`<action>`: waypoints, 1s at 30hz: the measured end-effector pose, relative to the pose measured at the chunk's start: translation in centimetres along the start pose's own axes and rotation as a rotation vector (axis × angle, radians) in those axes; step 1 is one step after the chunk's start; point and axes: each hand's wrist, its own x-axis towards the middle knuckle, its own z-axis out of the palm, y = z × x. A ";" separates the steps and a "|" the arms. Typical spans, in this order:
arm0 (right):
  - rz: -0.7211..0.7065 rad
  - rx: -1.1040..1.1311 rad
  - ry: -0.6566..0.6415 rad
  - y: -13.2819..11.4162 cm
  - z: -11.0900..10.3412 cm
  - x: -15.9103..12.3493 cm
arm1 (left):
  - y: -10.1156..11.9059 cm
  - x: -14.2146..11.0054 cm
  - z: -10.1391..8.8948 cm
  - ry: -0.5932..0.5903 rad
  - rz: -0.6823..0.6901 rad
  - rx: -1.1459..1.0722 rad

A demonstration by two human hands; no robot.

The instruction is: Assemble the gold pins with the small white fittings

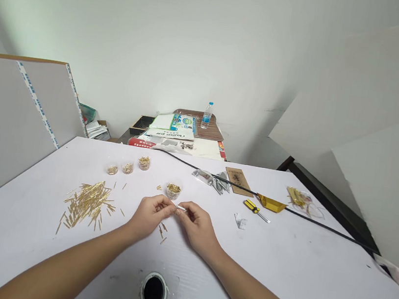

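My left hand (151, 216) and my right hand (197, 224) meet near the middle of the white table, fingertips pinched close together. Between the right thumb and fingers is a small, thin white piece (181, 208); its exact kind is too small to tell. The left fingers are pinched at its near end, and what they hold is hidden. Just beyond the fingertips stands a clear cup of small gold parts (173, 190). Several loose gold pins (162, 232) lie below the hands. To the left is a large heap of gold pins (88, 204).
Three small cups (127, 168) of gold parts stand at the back left. A round black-centred container (154, 291) sits between my forearms. Rightward lie a screwdriver (256, 210), crumpled paper (240, 221), a brown card (239, 181), grey packets (217, 180) and a long black cable (183, 160).
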 end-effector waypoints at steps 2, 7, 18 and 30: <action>-0.011 -0.030 0.004 0.0 0.0 0.0 | 0.2 0.4 -0.6 -0.007 0.016 0.059; -0.018 -0.051 0.015 -0.1 0.2 0.0 | 0.9 1.9 -3.3 0.162 0.076 0.665; -0.025 -0.088 -0.032 -0.5 0.3 -0.2 | 0.6 3.5 -3.1 0.049 0.146 1.159; -0.074 -0.119 -0.029 -0.3 0.3 -0.1 | 1.4 3.9 -3.8 -0.125 -0.043 1.116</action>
